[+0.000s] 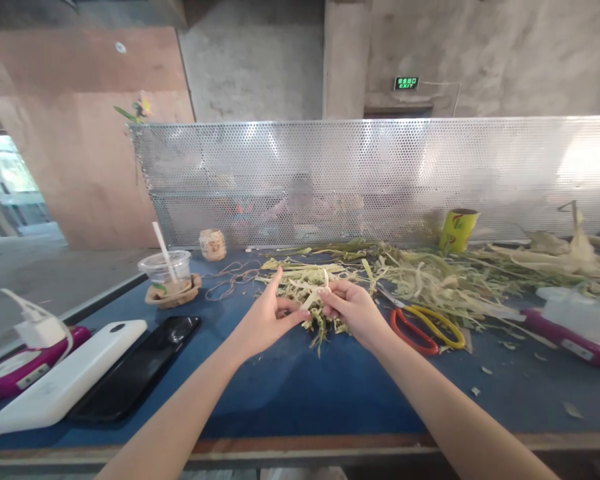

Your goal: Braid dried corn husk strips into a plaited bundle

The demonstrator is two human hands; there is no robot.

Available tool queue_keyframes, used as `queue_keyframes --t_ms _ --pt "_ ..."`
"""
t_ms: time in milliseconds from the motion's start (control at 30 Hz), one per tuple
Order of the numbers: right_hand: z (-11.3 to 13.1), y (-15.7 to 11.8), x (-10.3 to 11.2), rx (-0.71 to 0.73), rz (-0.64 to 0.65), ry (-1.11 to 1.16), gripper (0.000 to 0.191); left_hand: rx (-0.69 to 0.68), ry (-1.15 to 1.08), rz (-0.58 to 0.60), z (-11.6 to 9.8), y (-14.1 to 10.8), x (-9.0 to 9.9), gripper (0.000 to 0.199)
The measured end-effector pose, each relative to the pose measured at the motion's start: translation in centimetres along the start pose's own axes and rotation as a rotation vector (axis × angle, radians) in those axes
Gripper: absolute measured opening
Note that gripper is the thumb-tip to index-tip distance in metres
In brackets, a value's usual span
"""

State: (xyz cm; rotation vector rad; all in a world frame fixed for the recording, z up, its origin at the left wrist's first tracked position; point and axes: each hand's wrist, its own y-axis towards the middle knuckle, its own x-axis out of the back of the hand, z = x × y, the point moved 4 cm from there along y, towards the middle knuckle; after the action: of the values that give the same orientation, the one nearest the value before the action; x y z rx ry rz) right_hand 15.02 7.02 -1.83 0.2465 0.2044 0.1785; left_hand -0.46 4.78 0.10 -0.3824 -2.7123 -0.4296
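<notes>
So on the left of the blue tabletop [300, 387] there's a chunky white rectangular slab [70, 373] by a glossy black phone [140, 367], then a clear plastic cup [166, 272] with a straw, sitting in a brownish holder. Mid-table the left hand [267, 320] has thumb and fingers slightly parted at a pale, flat plant strip [312, 300], can't tell how firmly, while the right hand [347, 303] pinches that strip closed between fingertips, right above curly, frayed greenish fibres [325, 327], with red-and-yellow-handled scissors [423, 325] and a messy dry leafy heap [430, 280] further right
</notes>
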Motion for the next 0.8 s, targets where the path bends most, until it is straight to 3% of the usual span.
queue_keyframes --t_ms 267,367,533,700,800 --pt "0.7 -1.2 -2.3 -0.014 0.373 -0.126 0.032 -0.08 -0.326 -0.082 0.3 0.2 -0.6 0.11" --pt "1.0 -1.5 -2.1 0.034 0.378 -0.199 0.032 -0.055 -0.366 -0.125 0.3 0.2 -0.4 0.115" --pt "1.3 -1.7 -2.0 0.14 0.33 -0.356 0.039 -0.082 -0.232 -0.259 0.4 0.2 0.2 0.117" --pt "1.6 -2.2 -2.4 0.156 0.425 -0.343 0.05 -0.095 -0.18 -0.101 -0.6 -0.1 -0.4 0.113" --pt "1.6 -2.1 -2.1 0.149 0.445 -0.361 0.054 -0.072 -0.07 -0.108 -0.9 -0.4 -0.2 0.109"
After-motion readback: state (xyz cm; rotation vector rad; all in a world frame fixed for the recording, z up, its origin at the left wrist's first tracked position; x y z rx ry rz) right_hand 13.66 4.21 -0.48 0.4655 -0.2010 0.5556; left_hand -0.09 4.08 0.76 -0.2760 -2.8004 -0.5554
